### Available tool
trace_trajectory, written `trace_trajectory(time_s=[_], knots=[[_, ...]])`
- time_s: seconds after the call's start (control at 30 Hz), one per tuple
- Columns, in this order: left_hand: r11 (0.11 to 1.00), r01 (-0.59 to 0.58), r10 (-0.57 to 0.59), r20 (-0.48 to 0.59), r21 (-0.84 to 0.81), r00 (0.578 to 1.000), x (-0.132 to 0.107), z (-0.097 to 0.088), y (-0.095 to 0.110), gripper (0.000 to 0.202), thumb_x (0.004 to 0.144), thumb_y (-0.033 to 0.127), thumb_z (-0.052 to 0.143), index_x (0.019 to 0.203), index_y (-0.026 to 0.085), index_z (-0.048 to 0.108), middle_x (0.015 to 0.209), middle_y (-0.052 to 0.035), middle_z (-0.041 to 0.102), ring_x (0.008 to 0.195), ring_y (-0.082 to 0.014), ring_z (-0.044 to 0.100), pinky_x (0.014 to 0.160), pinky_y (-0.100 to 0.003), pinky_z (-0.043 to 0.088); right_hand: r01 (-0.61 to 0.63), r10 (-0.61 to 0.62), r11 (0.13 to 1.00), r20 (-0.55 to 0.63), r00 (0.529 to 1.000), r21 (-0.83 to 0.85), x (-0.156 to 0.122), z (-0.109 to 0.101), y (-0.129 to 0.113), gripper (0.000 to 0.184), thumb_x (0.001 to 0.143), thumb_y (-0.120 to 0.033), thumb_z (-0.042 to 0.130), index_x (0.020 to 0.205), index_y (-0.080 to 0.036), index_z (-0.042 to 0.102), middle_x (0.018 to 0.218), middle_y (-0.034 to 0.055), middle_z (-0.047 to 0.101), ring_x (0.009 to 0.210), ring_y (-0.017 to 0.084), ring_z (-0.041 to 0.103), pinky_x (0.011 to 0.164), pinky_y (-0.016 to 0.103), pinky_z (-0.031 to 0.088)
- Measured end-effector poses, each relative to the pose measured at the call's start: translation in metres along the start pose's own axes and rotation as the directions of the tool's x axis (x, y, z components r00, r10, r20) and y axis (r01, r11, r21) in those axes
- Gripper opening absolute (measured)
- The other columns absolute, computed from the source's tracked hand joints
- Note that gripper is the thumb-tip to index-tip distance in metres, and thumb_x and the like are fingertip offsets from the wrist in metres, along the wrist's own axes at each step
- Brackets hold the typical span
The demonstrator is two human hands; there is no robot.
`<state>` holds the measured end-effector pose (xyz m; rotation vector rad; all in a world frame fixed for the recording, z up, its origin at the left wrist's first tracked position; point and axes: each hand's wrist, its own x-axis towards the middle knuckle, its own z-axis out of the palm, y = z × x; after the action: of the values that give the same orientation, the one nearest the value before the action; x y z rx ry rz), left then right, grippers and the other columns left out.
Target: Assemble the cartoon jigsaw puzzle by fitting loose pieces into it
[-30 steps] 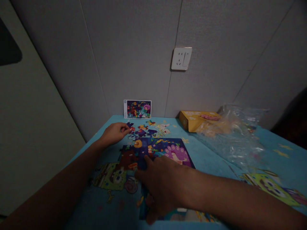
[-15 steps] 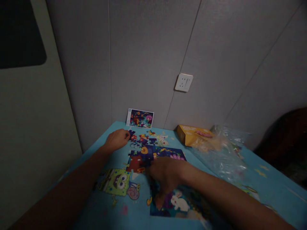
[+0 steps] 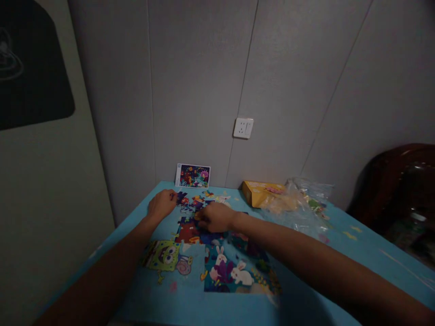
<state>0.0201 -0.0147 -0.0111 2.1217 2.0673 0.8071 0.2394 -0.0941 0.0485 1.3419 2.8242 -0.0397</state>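
- Lying flat at six o'clock on the blue, cartoon-printed bench (image 3: 190, 303): the dark multicoloured, partly joined jigsaw puzzle (image 3: 231, 258), loose multicoloured interlocking pieces (image 3: 184, 199) at its eleven o'clock.
- Right hand (image 3: 216, 217), fingers curled, covers the puzzle's eleven o'clock part; any grip is hidden.
- Left hand (image 3: 162, 204), fingertips together, sits at the pieces' nine o'clock; cannot tell whether it grasps one.
- Pieces seem light, thin, stiff; joints probably part easily, so opposite edges suit a pinch.

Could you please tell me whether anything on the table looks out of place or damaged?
I see no clear damage. The crumpled bag sprawled by the box looks untidy, and the puzzle looks uneven, its near-left corner missing.
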Motion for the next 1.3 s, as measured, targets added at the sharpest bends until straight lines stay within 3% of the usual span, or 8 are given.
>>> trace_trajectory(time_s=[0.1, 0.2, 0.27, 0.4, 0.57, 0.67, 0.77, 1.3], knots=[[0.996, 0.092, -0.093, -0.038, -0.017, 0.995, 0.005, 0.006, -0.008, 0.030, 0.087, 0.034, 0.045, 0.102, 0.027, 0.071, 0.108, -0.0058, 0.073, 0.098, -0.0260, 0.067, 0.072, -0.031, 0.048, -0.143, 0.179, 0.975, -0.223, 0.958, 0.169, -0.010, 0.021, 0.027, 0.031, 0.091, -0.037, 0.048, 0.086, -0.016, 0.071, 0.077, 0.0085, 0.072, 0.070, 0.017, 0.064, 0.060, 0.025, 0.038], [0.975, 0.218, -0.221, -0.078, -0.041, 0.972, 0.012, 0.011, -0.019, 0.034, 0.089, 0.027, 0.040, 0.107, 0.024, 0.069, 0.110, -0.0069, 0.073, 0.100, -0.0235, 0.068, 0.076, -0.030, 0.049, -0.237, 0.383, 0.896, -0.385, 0.840, 0.376, -0.022, 0.047, 0.057, 0.028, 0.089, -0.035, 0.050, 0.079, -0.015, 0.067, 0.071, 0.0071, 0.069, 0.065, 0.017, 0.061, 0.059, 0.025, 0.036], [0.959, 0.281, -0.284, -0.094, -0.044, 0.954, 0.016, 0.012, -0.023, 0.036, 0.090, 0.027, 0.038, 0.108, 0.022, 0.069, 0.111, -0.0090, 0.073, 0.100, -0.0240, 0.068, 0.078, -0.031, 0.050, -0.205, 0.473, 0.792, -0.364, 0.802, 0.575, -0.029, 0.065, 0.072, 0.030, 0.090, -0.037, 0.049, 0.074, -0.015, 0.063, 0.063, 0.0046, 0.066, 0.058, 0.015, 0.058, 0.056, 0.024, 0.036], [0.943, 0.332, -0.332, -0.072, -0.013, 0.941, 0.016, 0.011, -0.019, 0.038, 0.090, 0.037, 0.039, 0.104, 0.023, 0.071, 0.107, -0.0120, 0.073, 0.098, -0.0299, 0.068, 0.077, -0.036, 0.050, -0.124, 0.504, 0.581, -0.236, 0.831, 0.805, -0.035, 0.086, 0.086, 0.030, 0.087, -0.040, 0.051, 0.068, -0.018, 0.055, 0.047, -0.0015, 0.055, 0.044, 0.012, 0.048, 0.049, 0.023, 0.034], [0.979, 0.186, -0.189, 0.028, 0.085, 0.981, 0.003, 0.010, 0.003, 0.055, 0.083, 0.066, 0.044, 0.110, 0.025, 0.070, 0.114, -0.0113, 0.070, 0.104, -0.0317, 0.065, 0.077, -0.036, 0.049, -0.102, 0.495, 0.454, -0.155, 0.855, 0.885, -0.034, 0.085, 0.087, 0.026, 0.085, -0.036, 0.054, 0.066, -0.018, 0.053, 0.043, -0.0035, 0.052, 0.037, 0.009, 0.041, 0.043, 0.021, 0.031], [0.974, 0.064, -0.085, 0.085, 0.219, 0.993, -0.002, 0.013, 0.015, 0.074, 0.076, 0.080, 0.040, 0.115, 0.024, 0.069, 0.121, -0.0169, 0.062, 0.107, -0.0358, 0.062, 0.078, -0.040, 0.049, -0.092, 0.455, 0.450, -0.139, 0.879, 0.888, -0.034, 0.085, 0.087, 0.023, 0.084, -0.034, 0.056, 0.067, -0.017, 0.054, 0.044, -0.0036, 0.053, 0.039, 0.009, 0.044, 0.044, 0.021, 0.031], [0.963, 0.043, -0.076, 0.117, 0.264, 0.990, 0.000, 0.017, 0.020, 0.076, 0.076, 0.080, 0.039, 0.115, 0.022, 0.069, 0.121, -0.0184, 0.060, 0.106, -0.0368, 0.062, 0.078, -0.041, 0.049, -0.087, 0.438, 0.469, -0.146, 0.887, 0.879, -0.034, 0.086, 0.086, 0.024, 0.083, -0.034, 0.058, 0.067, -0.017, 0.055, 0.045, -0.0035, 0.054, 0.041, 0.009, 0.045, 0.046, 0.021, 0.033], [0.991, 0.003, -0.022, 0.136, 0.135, 0.990, 0.002, 0.011, 0.021, 0.065, 0.078, 0.071, 0.050, 0.112, 0.020, 0.070, 0.119, -0.0157, 0.065, 0.103, -0.0328, 0.064, 0.073, -0.034, 0.047, -0.146, 0.444, 0.597, -0.173, 0.879, 0.789, -0.034, 0.086, 0.086, 0.027, 0.083, -0.039, 0.058, 0.067, -0.017, 0.058, 0.051, -0.0014, 0.058, 0.048, 0.010, 0.049, 0.051, 0.022, 0.034]])
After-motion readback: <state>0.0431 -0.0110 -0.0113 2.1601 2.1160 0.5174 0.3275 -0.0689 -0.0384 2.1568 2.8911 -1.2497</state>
